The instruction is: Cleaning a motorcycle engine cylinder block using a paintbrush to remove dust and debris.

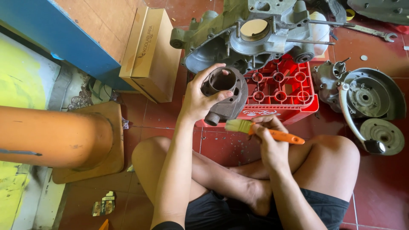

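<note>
My left hand [198, 100] grips a dark, rusty engine cylinder [228, 96] with a round bore, holding it up above my crossed legs. My right hand [266, 132] holds a brush with an orange handle [283, 136]. Its pale bristles [237, 125] touch the underside of the cylinder, near a short port stub.
A red plastic crate [285, 91] stands on the red tiled floor ahead, carrying a grey engine case [251, 34]. Engine covers and a kick lever [366, 104] lie to the right, with a wrench [375, 32] behind. A cardboard box [151, 53] and an orange pipe [51, 136] sit on the left.
</note>
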